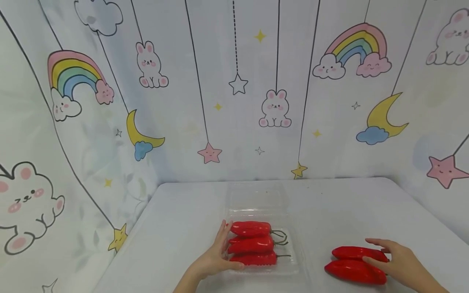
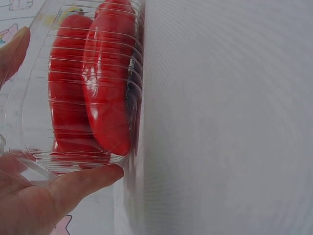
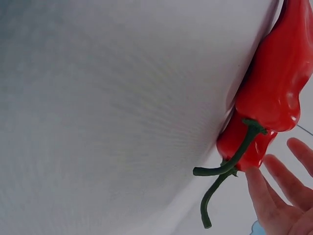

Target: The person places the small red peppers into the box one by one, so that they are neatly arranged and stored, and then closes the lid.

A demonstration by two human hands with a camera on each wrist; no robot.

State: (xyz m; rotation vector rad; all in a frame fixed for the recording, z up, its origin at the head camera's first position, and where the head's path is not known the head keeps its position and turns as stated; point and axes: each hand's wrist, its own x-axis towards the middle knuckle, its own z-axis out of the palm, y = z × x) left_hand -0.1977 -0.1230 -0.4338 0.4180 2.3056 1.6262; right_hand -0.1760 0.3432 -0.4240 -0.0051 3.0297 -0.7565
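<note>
Three red peppers (image 1: pixel 253 245) with green stems lie side by side in a clear plastic container (image 1: pixel 293 266). My left hand (image 1: pixel 216 256) holds the container's left side, thumb at the near corner and fingers toward the far one. In the left wrist view, red peppers (image 2: pixel 107 83) show through the ribbed wall. Two more red peppers (image 1: pixel 355 272) lie together on the table to the right. My right hand (image 1: pixel 397 262) is at their stem end, fingers spread and slightly bent. The right wrist view shows a fingertip beside the farther pepper (image 3: pixel 239 144); contact is unclear.
The container's transparent lid (image 1: pixel 254 197) lies folded back behind it. A white cloth covers the table (image 1: pixel 183 215). Fabric walls (image 1: pixel 176 81) printed with rabbits, rainbows, moons and stars rise at the back and both sides.
</note>
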